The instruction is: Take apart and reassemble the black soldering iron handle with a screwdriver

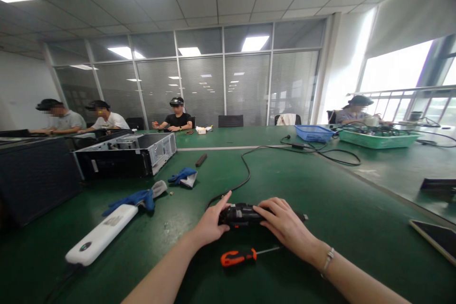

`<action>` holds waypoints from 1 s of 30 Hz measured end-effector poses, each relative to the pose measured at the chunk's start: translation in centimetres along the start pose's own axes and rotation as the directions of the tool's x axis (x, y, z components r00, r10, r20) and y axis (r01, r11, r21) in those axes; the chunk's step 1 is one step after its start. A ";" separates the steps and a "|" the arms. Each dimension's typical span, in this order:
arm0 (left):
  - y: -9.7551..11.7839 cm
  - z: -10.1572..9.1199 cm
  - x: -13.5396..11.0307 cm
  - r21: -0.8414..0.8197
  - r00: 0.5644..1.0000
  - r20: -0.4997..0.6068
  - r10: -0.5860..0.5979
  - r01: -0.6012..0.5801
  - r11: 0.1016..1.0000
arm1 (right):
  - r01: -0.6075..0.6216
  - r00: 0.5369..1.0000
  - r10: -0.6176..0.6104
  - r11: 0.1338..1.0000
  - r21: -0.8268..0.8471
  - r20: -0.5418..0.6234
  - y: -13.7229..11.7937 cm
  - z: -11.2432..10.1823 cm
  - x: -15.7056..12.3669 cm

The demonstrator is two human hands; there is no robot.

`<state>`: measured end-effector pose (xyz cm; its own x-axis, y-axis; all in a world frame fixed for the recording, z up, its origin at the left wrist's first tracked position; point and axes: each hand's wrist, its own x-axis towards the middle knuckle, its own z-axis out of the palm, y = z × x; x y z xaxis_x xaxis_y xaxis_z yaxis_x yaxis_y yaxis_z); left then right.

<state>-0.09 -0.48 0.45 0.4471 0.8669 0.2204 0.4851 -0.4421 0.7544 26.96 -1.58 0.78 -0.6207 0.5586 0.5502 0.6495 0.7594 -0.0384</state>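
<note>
A black corded power tool point(244, 214) with a small red switch lies lengthwise across the green table in front of me. My left hand point(213, 221) grips its left end, thumb on the near side and fingers on the far side. Over its right part, my right hand point(283, 222) lies with the fingers curved across the body. A short metal tip point(302, 217) shows beyond the right hand. Closer to me, below the tool, is an orange and black screwdriver point(238, 257) with its shaft pointing right, the end hidden near my right hand.
A white power strip point(103, 235), blue work gloves point(135, 200) and an open computer case point(124, 154) stand to the left. A black cable point(247, 171) runs back toward blue point(313, 133) and green baskets point(379, 139). A phone point(434, 240) lies right. Several people sit beyond.
</note>
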 end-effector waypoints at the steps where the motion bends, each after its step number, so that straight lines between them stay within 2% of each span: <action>1: 0.2 0.1 0.0 0.004 1.000 0.004 0.011 -0.011 1.000 | -0.001 1.000 0.001 1.000 -0.014 0.012 0.0 0.3 0.1; 6: 0.3 0.3 0.0 0.070 0.999 0.010 0.044 -0.044 0.997 | -0.028 0.999 0.030 0.999 -0.046 0.037 0.1 1.1 0.4; 14: -0.2 0.2 0.4 0.202 0.994 -0.004 0.112 -0.109 0.973 | -0.060 0.993 0.057 0.998 0.024 0.099 0.3 0.3 0.6; 19: -0.2 0.3 0.7 0.218 0.995 -0.010 0.096 -0.092 0.972 | -0.091 0.991 0.085 0.994 0.063 0.099 0.5 -0.2 0.5; 23: -0.6 0.2 0.7 0.194 0.994 0.029 0.103 -0.106 0.975 | -0.115 0.988 0.101 0.986 0.120 0.115 0.8 -0.7 0.3; 30: -0.6 0.0 0.6 0.223 0.994 0.076 0.083 -0.098 0.970 | -0.069 0.993 0.059 0.993 0.097 0.101 1.2 -0.6 0.0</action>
<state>-0.08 0.34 0.10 0.5418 0.8072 0.2341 0.5946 -0.5650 0.5720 27.99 -0.89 1.21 -0.6225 0.6335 0.4596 0.6450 0.7478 -0.1572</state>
